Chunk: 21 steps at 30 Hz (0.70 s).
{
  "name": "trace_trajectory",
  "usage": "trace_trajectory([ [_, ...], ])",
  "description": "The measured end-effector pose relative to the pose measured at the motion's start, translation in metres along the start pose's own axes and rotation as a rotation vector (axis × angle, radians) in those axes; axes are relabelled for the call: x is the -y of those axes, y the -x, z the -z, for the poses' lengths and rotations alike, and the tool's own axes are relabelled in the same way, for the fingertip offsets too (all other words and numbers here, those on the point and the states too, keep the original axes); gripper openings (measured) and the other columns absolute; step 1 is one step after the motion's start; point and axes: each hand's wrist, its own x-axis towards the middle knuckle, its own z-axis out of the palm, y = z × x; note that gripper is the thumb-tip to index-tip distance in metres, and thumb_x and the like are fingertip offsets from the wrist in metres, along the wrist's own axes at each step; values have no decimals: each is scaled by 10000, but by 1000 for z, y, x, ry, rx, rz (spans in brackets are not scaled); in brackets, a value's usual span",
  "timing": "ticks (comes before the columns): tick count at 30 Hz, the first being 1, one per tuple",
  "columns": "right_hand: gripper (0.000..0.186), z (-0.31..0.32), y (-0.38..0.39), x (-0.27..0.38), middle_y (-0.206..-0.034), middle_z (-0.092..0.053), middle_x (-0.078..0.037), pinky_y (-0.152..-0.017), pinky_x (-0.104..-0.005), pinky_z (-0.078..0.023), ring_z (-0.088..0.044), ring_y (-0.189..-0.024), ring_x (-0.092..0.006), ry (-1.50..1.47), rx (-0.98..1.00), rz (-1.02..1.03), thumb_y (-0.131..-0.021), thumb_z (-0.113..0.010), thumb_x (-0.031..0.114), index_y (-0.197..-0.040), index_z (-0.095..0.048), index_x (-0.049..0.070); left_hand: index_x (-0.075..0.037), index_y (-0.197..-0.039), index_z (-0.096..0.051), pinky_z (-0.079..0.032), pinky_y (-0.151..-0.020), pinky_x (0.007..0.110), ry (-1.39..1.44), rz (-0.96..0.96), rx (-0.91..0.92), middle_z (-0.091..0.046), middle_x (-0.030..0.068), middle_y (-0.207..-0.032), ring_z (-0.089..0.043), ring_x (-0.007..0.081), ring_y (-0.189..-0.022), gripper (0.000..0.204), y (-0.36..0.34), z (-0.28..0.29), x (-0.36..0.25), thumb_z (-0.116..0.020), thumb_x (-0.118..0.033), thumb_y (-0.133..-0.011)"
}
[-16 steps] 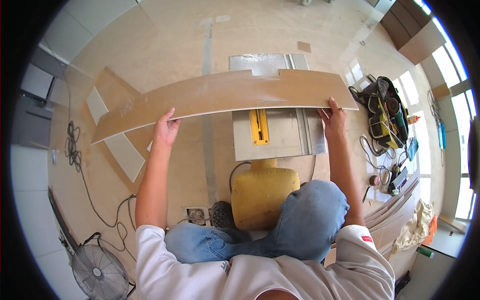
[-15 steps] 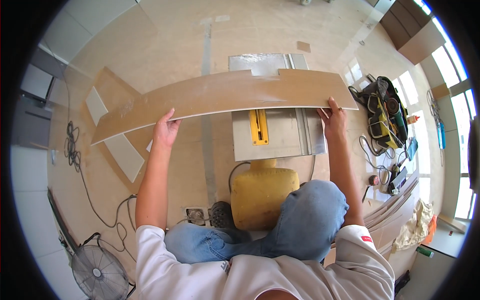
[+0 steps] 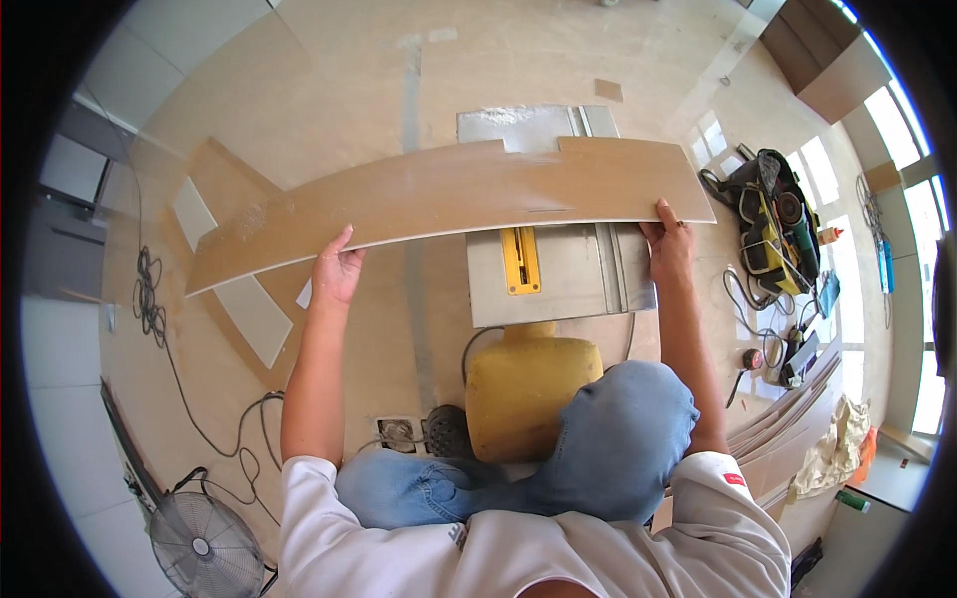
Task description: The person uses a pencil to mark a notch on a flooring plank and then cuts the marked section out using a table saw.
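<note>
A long brown board with a pale edge and a notch in its far edge is held above a metal table saw with a yellow plate in its top. My left hand grips the board's near edge left of the saw, and my right hand grips the same edge near the right end, over the saw's right side. The saw's middle is hidden under the board. Its yellow base is between my jeans-covered knee and a dark shoe.
Offcuts lie at left, near coiled cords and a fan. At right are an open tool bag, hand tools, long strips, crumpled paper and panels by the windows.
The board and both my hands have shifted slightly down and to the right in the view, along with most of the surroundings. My grip looks the same.
</note>
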Motion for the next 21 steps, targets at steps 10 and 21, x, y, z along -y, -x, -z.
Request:
trace_trajectory([
  [10, 218, -1, 3, -1, -1001, -640, -12, -668, -238, -533, -619, -827, -107, 52, -67, -23, -901, -693, 181, -1071, -625, 62, -9, -1153, -573, -559, -906, 366, -12, -11, -33, -623, 104, -1111, -622, 232, -1030, 266, -3, 6, 0, -621, 10, -891],
  [21, 246, -1, 6, -5, -1002, -643, -19, -650, -225, -529, -621, -828, -102, 56, -69, 13, -903, -691, 188, -1090, -621, 44, -15, -1138, -582, -575, -898, 356, -2, -2, -17, -640, 103, -1106, -634, 226, -1023, 250, -6, 11, 2, -625, 16, -894],
])
